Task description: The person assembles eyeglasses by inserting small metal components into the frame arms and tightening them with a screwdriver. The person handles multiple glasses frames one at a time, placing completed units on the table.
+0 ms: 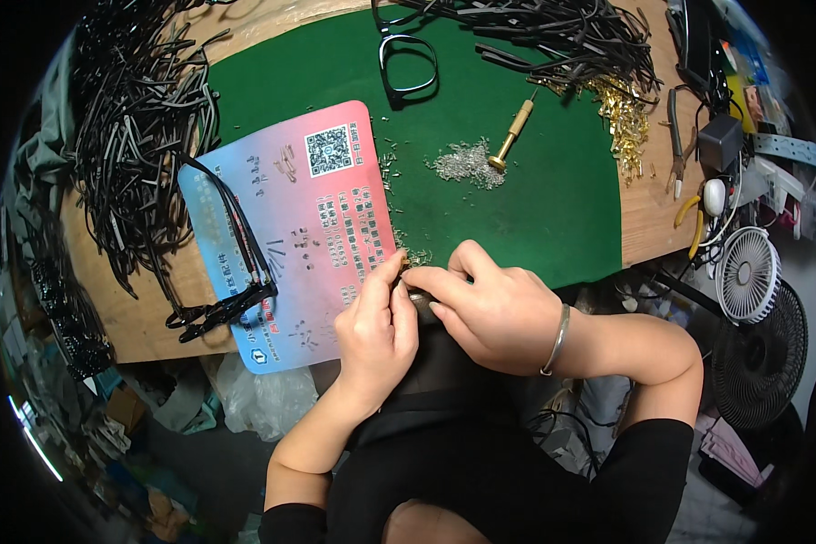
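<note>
My left hand (376,319) and my right hand (506,313) meet at the near edge of the green mat (535,227), fingertips pinched together. Between them shows a tiny gold-coloured and dark piece, mostly hidden by the fingers. Just left lies a blue-and-pink printed sheet (286,199) with small metal parts scattered in groups, and several black eyeglass temples (231,308) on its left side. Beyond my hands rests a heap of tiny silvery screws (467,165), with a brass screwdriver (514,136) at its right. Farther off, a black eyeglass frame (409,68) lies on the mat.
Piles of black temples (140,154) cover the left of the wooden table (136,326), with another bunch (571,36) at the back. Gold-coloured metal pieces (621,127) lie at the right. Yellow-handled pliers (689,225), a white fan (748,274) and a dark fan (760,354) are right.
</note>
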{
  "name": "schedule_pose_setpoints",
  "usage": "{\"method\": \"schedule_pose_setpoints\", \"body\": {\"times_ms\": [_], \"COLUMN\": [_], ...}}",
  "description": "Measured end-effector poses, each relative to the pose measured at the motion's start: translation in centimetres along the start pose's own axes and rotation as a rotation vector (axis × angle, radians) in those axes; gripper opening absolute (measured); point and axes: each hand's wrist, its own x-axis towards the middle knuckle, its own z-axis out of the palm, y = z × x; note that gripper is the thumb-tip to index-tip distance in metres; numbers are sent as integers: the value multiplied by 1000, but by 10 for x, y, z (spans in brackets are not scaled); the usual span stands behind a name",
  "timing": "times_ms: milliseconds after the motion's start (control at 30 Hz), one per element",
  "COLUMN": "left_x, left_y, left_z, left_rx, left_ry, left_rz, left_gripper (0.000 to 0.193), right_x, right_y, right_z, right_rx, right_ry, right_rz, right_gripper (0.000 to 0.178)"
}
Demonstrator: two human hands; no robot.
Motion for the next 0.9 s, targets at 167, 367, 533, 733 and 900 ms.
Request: {"method": "schedule_pose_setpoints", "body": {"times_ms": [167,367,533,733,900], "left_x": [2,4,4,4,6], "left_y": [2,2,1,0,6], "left_z": [1,1,-1,-3,-7], "left_rx": [47,65,58,53,57], "left_ry": [11,-4,-5,-41,-71], "left_rz": [58,58,63,34,14], "left_gripper": [27,27,27,27,25], "right_x": [5,20,24,20,5], "right_y": [-2,17,16,13,-3], "right_z": [-8,-9,-9,-5,1], "right_rx": [22,524,509,406,-53], "right_ry": [-122,-259,-275,-222,-78], "right_rz": [66,103,91,75,55], "right_gripper": [32,31,29,28,31]}}
